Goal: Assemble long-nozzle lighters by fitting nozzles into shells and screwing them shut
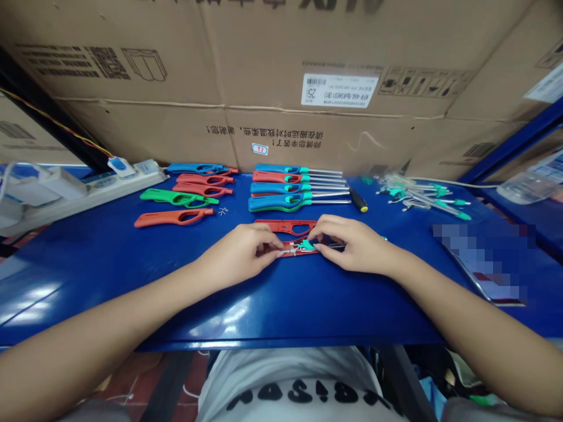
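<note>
In the head view, an opened red lighter shell half (288, 254) lies on the table in front of me, with pale inner parts and a green trigger (307, 245) in it. My left hand (240, 252) is closed, thumb and fingertips pinching at the left end of the pale inner parts. From the right, my right hand (354, 243) pinches the green trigger; its fingers hide part of the metal tube. Just behind, touching or nearly touching my right fingers, lies the other red shell half (275, 225).
Assembled long-nosed lighters (277, 202) lie behind my hands, beside a black-yellow screwdriver (359, 200). Coloured shells (173, 218) and small screws (223, 211) lie left. Tubes with green triggers (433, 199) and a phone (484, 269) are right. A power strip (105, 190) and cardboard box (264, 82) stand behind.
</note>
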### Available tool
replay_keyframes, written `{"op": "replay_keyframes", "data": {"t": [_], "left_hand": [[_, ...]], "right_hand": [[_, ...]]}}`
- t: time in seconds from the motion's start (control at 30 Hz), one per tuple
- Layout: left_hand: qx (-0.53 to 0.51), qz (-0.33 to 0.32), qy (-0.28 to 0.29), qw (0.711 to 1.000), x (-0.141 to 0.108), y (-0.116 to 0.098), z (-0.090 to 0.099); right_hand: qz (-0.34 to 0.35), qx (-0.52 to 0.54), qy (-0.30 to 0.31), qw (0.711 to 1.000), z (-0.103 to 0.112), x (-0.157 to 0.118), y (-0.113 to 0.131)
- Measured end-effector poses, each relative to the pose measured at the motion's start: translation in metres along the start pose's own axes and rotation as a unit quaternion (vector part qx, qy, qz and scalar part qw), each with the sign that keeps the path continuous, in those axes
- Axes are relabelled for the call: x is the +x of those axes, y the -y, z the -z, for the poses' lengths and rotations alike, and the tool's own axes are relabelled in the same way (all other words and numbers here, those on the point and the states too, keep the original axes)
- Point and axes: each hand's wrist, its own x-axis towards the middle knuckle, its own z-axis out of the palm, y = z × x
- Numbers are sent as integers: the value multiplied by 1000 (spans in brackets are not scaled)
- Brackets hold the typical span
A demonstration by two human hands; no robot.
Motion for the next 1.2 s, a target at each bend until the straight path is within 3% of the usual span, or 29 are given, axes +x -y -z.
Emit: {"op": "replay_keyframes", "data": {"t": [0.23, 0.37, 0.5, 0.6, 0.93, 1.2], "left_hand": [[7, 8, -4, 1000, -2, -1, 1], [77, -75, -17, 994, -3, -3, 1], [109, -157, 28, 981, -3, -1, -1], [132, -183, 44, 973, -4, 1, -4], [145, -194, 49, 969, -3, 3, -9], [118, -195, 34, 973, -1, 6, -11]], "right_hand": [[1, 3, 55, 999, 3, 3, -8], [11, -24, 61, 998, 2, 3, -6], [22, -25, 65, 997, 5, 1, -6], [32, 6, 73, 997, 8, 1, -7], [30, -20, 75, 997, 7, 0, -5], [33, 17, 72, 997, 7, 2, -7]]}}
